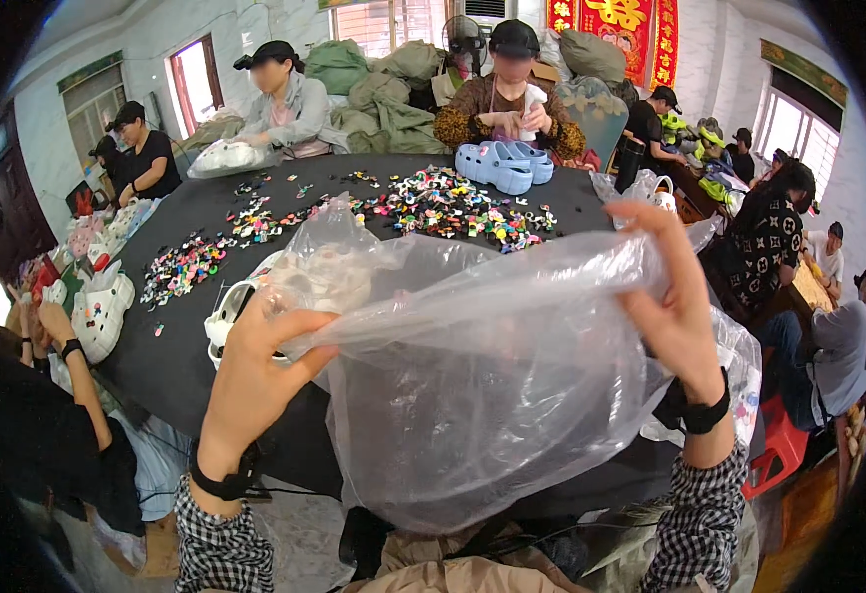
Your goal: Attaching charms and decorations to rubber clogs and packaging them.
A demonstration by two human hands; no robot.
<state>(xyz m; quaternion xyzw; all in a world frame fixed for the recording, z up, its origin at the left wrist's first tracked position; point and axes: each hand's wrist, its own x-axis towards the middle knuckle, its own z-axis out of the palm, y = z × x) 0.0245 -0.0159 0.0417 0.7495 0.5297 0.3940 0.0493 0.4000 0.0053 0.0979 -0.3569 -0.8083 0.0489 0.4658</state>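
Observation:
A clear plastic bag [492,395] hangs spread between my two hands above the near edge of the table. My left hand [255,366] pinches the bag's upper edge between thumb and fingers. At the bag's other end, my right hand [675,306] has its thumb and curved fingers around the upper edge, the plastic lying between them. A white clog [227,318] lies on the table just beyond my left hand, partly hidden by that hand. Pale clogs [329,277] show beside it through clear plastic; how many, I cannot tell.
Heaps of small colourful shoe charms [453,208] cover the middle of the dark table [285,381]. Blue clogs [502,166] stand at the far side before a seated co-worker. At left, another person's hands work by a white clog [104,311]. A red stool [779,445] stands at right.

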